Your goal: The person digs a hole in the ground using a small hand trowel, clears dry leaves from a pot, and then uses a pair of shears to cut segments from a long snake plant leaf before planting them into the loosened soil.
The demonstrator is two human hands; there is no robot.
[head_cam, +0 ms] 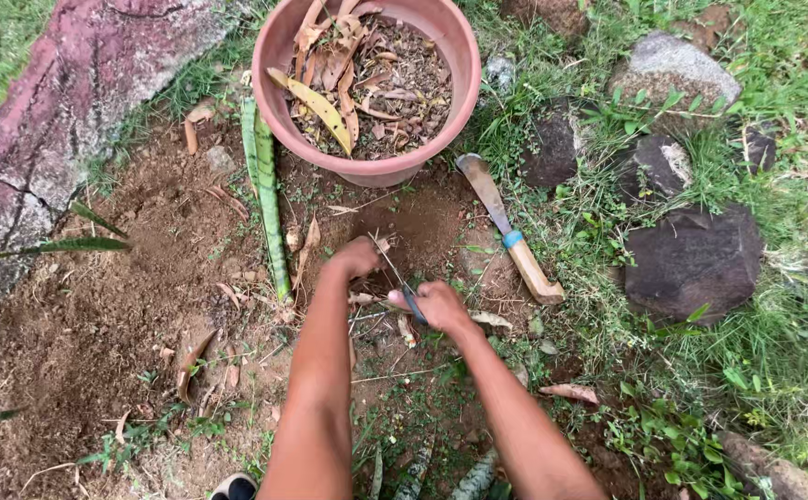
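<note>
1. Scissors (407, 294) with thin metal blades and a blue handle are in the right hand (441, 306); the grip of this hand is closed around the handle, and the blades point up and to the left, toward the left hand (358, 256).
2. The left hand is closed into a fist low over the soil (99, 315). It seems to pinch something thin at the blade tips, but I cannot tell what it is.
3. The scissors are in the middle of the view, just in front of the flowerpot (367, 83) and above a small dug place in the ground.
4. The ground is bare brown soil with roots, small stones and dry leaves. Green grass (793, 352) grows on the right side and at the top left.
5. The flowerpot is round and of pinkish terracotta colour. It is filled with dry brown leaves and one yellow leaf.
6. A long green striped leaf (270, 199) lies on the soil at the left of the pot, near the left hand.
7. A big knife (508, 227) with a wooden handle and a blue band lies at the right of the hands, apart from them.
8. Dark rocks (691, 264) lie in the grass at the right, and a reddish stone slab (62, 102) is at the top left.
</note>
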